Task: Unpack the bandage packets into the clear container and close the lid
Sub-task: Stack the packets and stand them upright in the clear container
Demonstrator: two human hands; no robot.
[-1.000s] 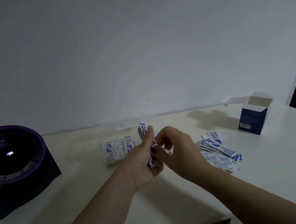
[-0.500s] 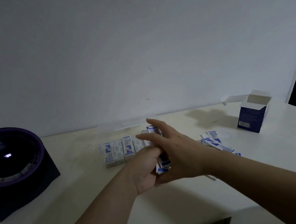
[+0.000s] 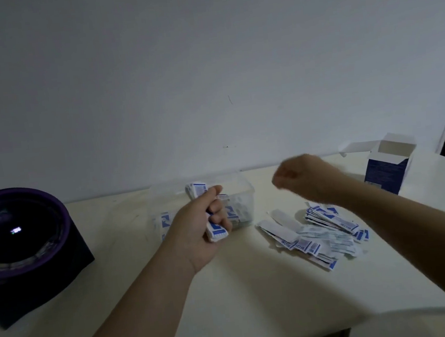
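My left hand [image 3: 205, 222] grips a stack of white-and-blue bandage packets [image 3: 197, 190], held upright just in front of the clear container [image 3: 243, 191]. The container stands open at the back of the table and holds several packets along its front wall. A loose pile of bandage packets [image 3: 318, 232] lies on the table to its right. My right hand [image 3: 302, 179] hovers blurred above the table, right of the container and behind the pile, with its fingers curled and nothing visible in it. No lid is discernible.
An open blue-and-white cardboard box [image 3: 388, 167] stands at the back right. A dark purple round device [image 3: 20, 244] sits at the left. The cream table [image 3: 257, 302] ends at a near edge; a white wall stands close behind it.
My right hand left the stack held by my left hand and swung up and to the right. My left hand stayed in place with the stack.
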